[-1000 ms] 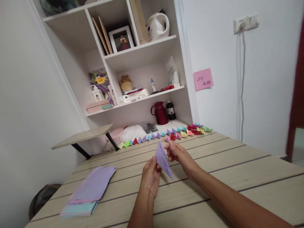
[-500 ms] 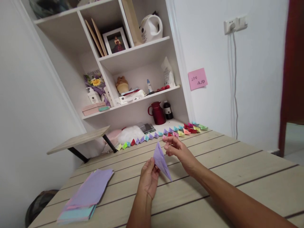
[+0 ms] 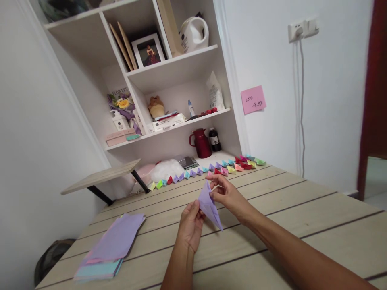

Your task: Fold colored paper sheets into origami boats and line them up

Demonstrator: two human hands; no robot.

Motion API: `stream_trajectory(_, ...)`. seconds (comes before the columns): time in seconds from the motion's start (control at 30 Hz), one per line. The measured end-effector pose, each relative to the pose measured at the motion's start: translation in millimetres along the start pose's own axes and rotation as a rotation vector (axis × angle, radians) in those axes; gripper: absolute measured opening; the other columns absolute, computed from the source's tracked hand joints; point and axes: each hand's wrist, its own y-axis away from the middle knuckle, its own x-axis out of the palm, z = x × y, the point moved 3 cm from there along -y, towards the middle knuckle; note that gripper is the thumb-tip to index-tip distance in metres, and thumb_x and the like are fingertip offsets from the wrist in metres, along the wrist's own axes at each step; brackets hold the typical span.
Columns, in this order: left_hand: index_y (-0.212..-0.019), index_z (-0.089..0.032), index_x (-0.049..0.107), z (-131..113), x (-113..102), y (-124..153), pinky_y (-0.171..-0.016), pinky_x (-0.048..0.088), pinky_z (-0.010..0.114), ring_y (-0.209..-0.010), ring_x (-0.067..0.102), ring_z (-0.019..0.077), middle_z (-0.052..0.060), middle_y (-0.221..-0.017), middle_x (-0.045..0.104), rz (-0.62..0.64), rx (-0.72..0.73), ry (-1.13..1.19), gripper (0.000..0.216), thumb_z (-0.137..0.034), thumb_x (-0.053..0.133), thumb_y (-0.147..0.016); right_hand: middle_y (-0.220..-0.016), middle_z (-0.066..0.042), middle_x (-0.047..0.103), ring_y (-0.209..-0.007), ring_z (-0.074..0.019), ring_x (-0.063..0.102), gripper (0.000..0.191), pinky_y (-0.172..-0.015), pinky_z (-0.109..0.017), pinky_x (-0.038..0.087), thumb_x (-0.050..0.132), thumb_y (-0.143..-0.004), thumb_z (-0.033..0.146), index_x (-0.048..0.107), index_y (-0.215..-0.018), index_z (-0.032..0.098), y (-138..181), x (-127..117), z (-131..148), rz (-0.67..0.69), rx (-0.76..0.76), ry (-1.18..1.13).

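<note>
A folded sheet of purple paper (image 3: 208, 203), diamond-like in outline with a long lower point, is held above the wooden table. My left hand (image 3: 191, 225) pinches its left side between thumb and fingers. At the upper right edge, my right hand (image 3: 226, 195) has its thumb and fingers closed on the paper, partly behind it. To the left lies a stack of coloured paper (image 3: 116, 239), purple on top with pink and light blue underneath.
Along the table's back edge run rows of small folded paper boats (image 3: 199, 172) in many colours. A small raised wooden stand (image 3: 102, 177) is at the back left. Behind are white shelves (image 3: 178, 68) with a dark red jug (image 3: 202, 144) and a black bottle (image 3: 214, 141).
My right hand has come from just beside the purple paper to touch its upper right edge. The paper and my left hand have shifted slightly right.
</note>
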Motion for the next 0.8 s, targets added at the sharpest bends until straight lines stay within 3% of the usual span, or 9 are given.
stream_trajectory(0.2, -0.082, -0.013, 0.07, -1, 0, 0, -0.069, 0.045, 0.025, -0.066, 0.058, 0.0126, 0.004, -0.072, 0.066, 0.012, 0.025, -0.096, 0.033, -0.04, 0.081, -0.066, -0.065, 0.009, 0.047, -0.054, -0.0088, 0.045, 0.073, -0.051, -0.02, 0.036, 0.061, -0.059, 0.01, 0.043, -0.128, 0.026, 4, 6, -11, 0.132, 0.119, -0.014)
stream_trajectory(0.27, -0.08, -0.013, 0.07, -1, 1, 1, -0.069, 0.045, 0.025, -0.066, 0.057, 0.013, 0.005, -0.072, 0.065, 0.012, 0.037, -0.156, 0.035, -0.042, 0.081, -0.065, -0.062, 0.009, 0.049, -0.054, -0.0097, 0.047, 0.066, -0.052, -0.02, 0.036, 0.061, -0.06, 0.012, 0.046, -0.123, 0.024, 4, 5, -16, 0.155, 0.133, 0.039)
stream_trajectory(0.47, -0.077, -0.012, 0.072, 0, 5, 7, -0.072, 0.045, 0.03, -0.072, 0.06, 0.0186, 0.005, -0.071, 0.066, 0.018, 0.096, -0.484, 0.031, -0.041, 0.075, -0.068, -0.058, 0.006, 0.054, -0.052, -0.011, 0.049, 0.025, -0.05, -0.021, 0.036, 0.063, -0.06, 0.019, 0.054, -0.083, 0.019, 2, -5, -43, 0.19, 0.152, 0.275)
stream_trajectory(0.6, -0.08, -0.016, 0.072, -5, -2, 9, -0.085, 0.043, 0.031, -0.09, 0.059, 0.0215, 0.005, -0.09, 0.065, -0.053, 0.218, -0.732, 0.012, -0.023, 0.067, -0.073, -0.06, 0.006, 0.055, -0.056, -0.0119, 0.048, 0.02, -0.051, -0.021, 0.036, 0.058, -0.057, 0.014, 0.053, -0.075, 0.02, 4, -7, -58, 0.208, 0.133, 0.422)
stream_trajectory(0.7, -0.091, -0.017, 0.07, -5, -8, 7, -0.089, 0.043, 0.032, -0.095, 0.058, 0.0198, 0.007, -0.104, 0.058, -0.096, 0.277, -0.863, 0.02, -0.014, 0.057, -0.077, -0.061, 0.006, 0.055, -0.059, -0.0128, 0.048, 0.02, -0.054, -0.022, 0.035, 0.057, -0.057, 0.011, 0.053, -0.073, 0.021, 8, -6, -60, 0.232, 0.098, 0.542)
stream_trajectory(0.8, -0.092, -0.017, 0.067, -1, -8, 5, -0.09, 0.045, 0.033, -0.095, 0.057, 0.0185, 0.008, -0.111, 0.052, -0.061, 0.295, -0.972, 0.023, -0.008, 0.054, -0.076, -0.064, 0.006, 0.054, -0.062, -0.0133, 0.047, 0.02, -0.057, -0.022, 0.033, 0.055, -0.057, 0.008, 0.051, -0.071, 0.021, 12, -4, -59, 0.262, 0.055, 0.64)
